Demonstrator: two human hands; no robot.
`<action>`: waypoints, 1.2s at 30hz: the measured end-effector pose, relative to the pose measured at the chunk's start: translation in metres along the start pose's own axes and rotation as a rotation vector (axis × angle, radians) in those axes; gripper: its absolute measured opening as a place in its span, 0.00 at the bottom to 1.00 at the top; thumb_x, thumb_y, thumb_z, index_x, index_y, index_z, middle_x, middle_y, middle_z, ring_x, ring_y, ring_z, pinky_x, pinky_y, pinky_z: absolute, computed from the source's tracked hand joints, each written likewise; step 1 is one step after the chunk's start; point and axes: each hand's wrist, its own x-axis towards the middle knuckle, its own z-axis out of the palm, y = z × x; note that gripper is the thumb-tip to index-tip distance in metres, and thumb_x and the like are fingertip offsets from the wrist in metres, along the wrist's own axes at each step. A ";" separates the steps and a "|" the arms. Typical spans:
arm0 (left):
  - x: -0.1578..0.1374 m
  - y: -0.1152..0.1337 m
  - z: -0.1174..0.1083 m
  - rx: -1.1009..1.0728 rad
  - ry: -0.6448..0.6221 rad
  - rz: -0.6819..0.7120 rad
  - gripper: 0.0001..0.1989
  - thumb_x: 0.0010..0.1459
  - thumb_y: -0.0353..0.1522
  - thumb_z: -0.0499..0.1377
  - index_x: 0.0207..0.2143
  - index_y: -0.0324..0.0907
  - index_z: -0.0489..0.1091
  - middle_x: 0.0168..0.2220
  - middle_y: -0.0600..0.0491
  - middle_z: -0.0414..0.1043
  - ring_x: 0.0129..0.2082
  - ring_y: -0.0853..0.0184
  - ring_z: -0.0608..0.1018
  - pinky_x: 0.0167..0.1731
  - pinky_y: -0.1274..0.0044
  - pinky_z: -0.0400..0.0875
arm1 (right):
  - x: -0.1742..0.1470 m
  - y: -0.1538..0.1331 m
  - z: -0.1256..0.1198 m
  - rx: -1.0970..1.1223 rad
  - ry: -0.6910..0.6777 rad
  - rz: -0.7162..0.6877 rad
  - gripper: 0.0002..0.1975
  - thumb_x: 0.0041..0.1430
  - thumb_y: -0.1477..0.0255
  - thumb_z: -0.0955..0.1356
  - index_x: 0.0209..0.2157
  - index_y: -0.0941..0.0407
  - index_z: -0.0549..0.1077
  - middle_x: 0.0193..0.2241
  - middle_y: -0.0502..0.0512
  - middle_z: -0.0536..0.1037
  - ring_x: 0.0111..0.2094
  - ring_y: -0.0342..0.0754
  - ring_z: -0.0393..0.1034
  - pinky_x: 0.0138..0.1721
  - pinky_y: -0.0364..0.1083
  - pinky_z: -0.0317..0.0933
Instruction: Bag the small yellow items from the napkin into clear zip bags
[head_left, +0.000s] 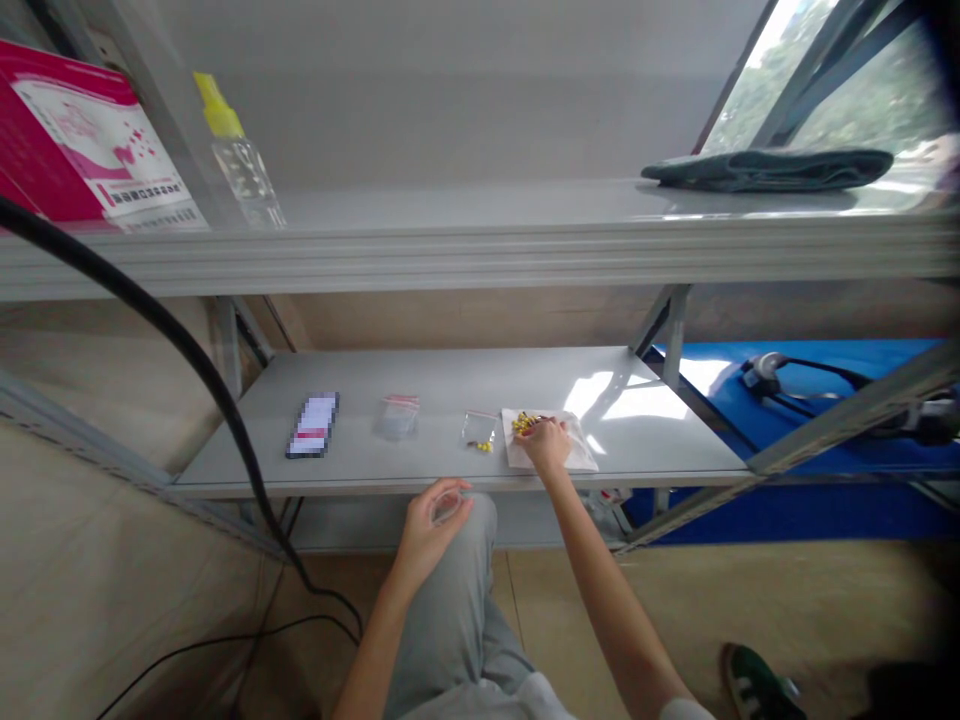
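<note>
My left hand (429, 530) is above my knee, its fingers curled round a small clear plastic bag (448, 505). On the grey shelf, my right hand (547, 442) reaches into a pile of small yellow pieces (525, 423) with its fingers drawn together. What lies between those fingertips is hidden. The pile sits on a white sheet or flat bag (577, 455), partly covered by the hand. Just left of it lies a small clear zip bag (480, 425) with several yellow pieces at its bottom. Farther left is a stack of clear zip bags (398, 418) with red tops.
A phone (313, 424) lies at the left of the lower shelf (420, 475). The upper shelf (465, 255) holds a pink box (82, 140), a spray bottle (240, 165) and a folded dark cloth (765, 170). A black cable (187, 350) crosses the left side.
</note>
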 end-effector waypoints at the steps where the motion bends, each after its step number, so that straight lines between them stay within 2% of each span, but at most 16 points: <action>1: -0.001 0.000 0.000 0.003 -0.004 -0.001 0.12 0.51 0.36 0.61 0.37 0.39 0.71 0.38 0.49 0.72 0.34 0.69 0.73 0.36 0.78 0.69 | -0.001 -0.001 0.000 0.010 0.009 0.006 0.12 0.45 0.66 0.69 0.29 0.59 0.77 0.39 0.63 0.74 0.45 0.56 0.63 0.38 0.46 0.57; 6: -0.002 -0.001 0.001 0.038 -0.015 -0.001 0.13 0.52 0.36 0.60 0.38 0.38 0.71 0.33 0.50 0.71 0.32 0.70 0.72 0.36 0.78 0.68 | -0.005 -0.003 -0.010 0.092 0.045 -0.004 0.07 0.45 0.71 0.69 0.26 0.59 0.77 0.38 0.63 0.74 0.45 0.57 0.63 0.38 0.48 0.58; 10: 0.000 -0.001 0.003 0.118 0.003 0.061 0.11 0.52 0.35 0.59 0.37 0.38 0.72 0.30 0.53 0.69 0.32 0.70 0.71 0.38 0.77 0.66 | -0.012 -0.013 -0.034 0.229 0.026 -0.120 0.08 0.47 0.70 0.69 0.27 0.58 0.78 0.37 0.62 0.75 0.42 0.55 0.66 0.40 0.49 0.59; 12: 0.002 -0.001 0.004 0.174 0.018 0.101 0.10 0.52 0.34 0.59 0.37 0.38 0.72 0.28 0.54 0.69 0.31 0.70 0.71 0.39 0.78 0.65 | -0.024 -0.023 -0.052 0.321 -0.023 -0.251 0.08 0.49 0.68 0.69 0.29 0.55 0.79 0.36 0.57 0.76 0.39 0.50 0.68 0.41 0.47 0.61; 14: 0.003 -0.003 0.006 0.204 0.032 0.118 0.10 0.51 0.33 0.59 0.37 0.38 0.72 0.28 0.54 0.69 0.30 0.70 0.72 0.38 0.78 0.65 | -0.042 -0.033 -0.072 0.453 -0.122 -0.452 0.06 0.49 0.68 0.70 0.29 0.52 0.79 0.35 0.52 0.76 0.37 0.46 0.69 0.41 0.43 0.61; 16: 0.004 -0.006 0.010 0.198 0.019 0.120 0.10 0.51 0.32 0.59 0.37 0.38 0.71 0.31 0.52 0.72 0.32 0.68 0.73 0.38 0.78 0.66 | -0.064 -0.043 -0.090 0.693 -0.310 -0.747 0.05 0.49 0.69 0.71 0.30 0.53 0.79 0.37 0.53 0.74 0.40 0.45 0.69 0.43 0.44 0.61; 18: 0.006 -0.010 0.014 0.181 -0.037 0.139 0.11 0.49 0.28 0.58 0.38 0.38 0.71 0.35 0.50 0.74 0.35 0.67 0.75 0.39 0.78 0.66 | -0.086 -0.049 -0.101 0.755 -0.424 -0.855 0.05 0.46 0.71 0.73 0.29 0.53 0.80 0.38 0.53 0.73 0.41 0.45 0.67 0.44 0.44 0.60; 21: 0.007 -0.013 0.020 0.218 -0.105 0.167 0.13 0.45 0.24 0.57 0.36 0.37 0.71 0.35 0.51 0.75 0.35 0.66 0.75 0.36 0.79 0.66 | -0.106 -0.050 -0.104 0.651 -0.465 -0.844 0.03 0.47 0.71 0.73 0.28 0.52 0.80 0.37 0.52 0.73 0.40 0.46 0.66 0.44 0.45 0.59; 25: 0.005 -0.010 0.024 0.280 -0.083 0.152 0.09 0.48 0.29 0.58 0.34 0.38 0.71 0.30 0.53 0.73 0.30 0.68 0.74 0.32 0.80 0.65 | -0.098 -0.032 -0.091 0.721 -0.485 -0.840 0.06 0.53 0.66 0.70 0.32 0.51 0.79 0.41 0.53 0.73 0.43 0.45 0.67 0.45 0.45 0.60; 27: 0.004 -0.006 0.024 0.277 -0.076 0.146 0.09 0.51 0.33 0.57 0.35 0.39 0.71 0.28 0.54 0.71 0.29 0.69 0.72 0.32 0.80 0.65 | -0.083 -0.017 -0.081 0.682 -0.403 -0.733 0.08 0.55 0.65 0.69 0.33 0.52 0.79 0.41 0.53 0.74 0.42 0.45 0.68 0.44 0.44 0.60; 29: 0.002 -0.002 0.024 0.264 -0.067 0.141 0.10 0.51 0.34 0.58 0.35 0.40 0.72 0.25 0.56 0.69 0.27 0.70 0.71 0.32 0.80 0.64 | -0.065 -0.001 -0.069 0.496 -0.226 -0.526 0.07 0.55 0.66 0.68 0.32 0.52 0.79 0.38 0.53 0.75 0.41 0.46 0.68 0.43 0.45 0.60; 31: 0.001 0.001 0.024 0.242 -0.057 0.138 0.09 0.51 0.34 0.58 0.35 0.40 0.72 0.25 0.56 0.69 0.27 0.70 0.71 0.32 0.80 0.64 | -0.047 0.010 -0.058 0.362 -0.116 -0.384 0.07 0.53 0.69 0.69 0.33 0.53 0.78 0.39 0.55 0.75 0.43 0.49 0.66 0.45 0.48 0.57; 36: -0.003 0.007 0.026 0.200 -0.063 0.133 0.08 0.50 0.34 0.59 0.34 0.41 0.73 0.26 0.55 0.70 0.27 0.70 0.71 0.32 0.80 0.65 | -0.010 0.010 -0.033 0.177 -0.027 -0.239 0.08 0.53 0.72 0.67 0.34 0.52 0.78 0.44 0.57 0.72 0.48 0.53 0.60 0.48 0.51 0.49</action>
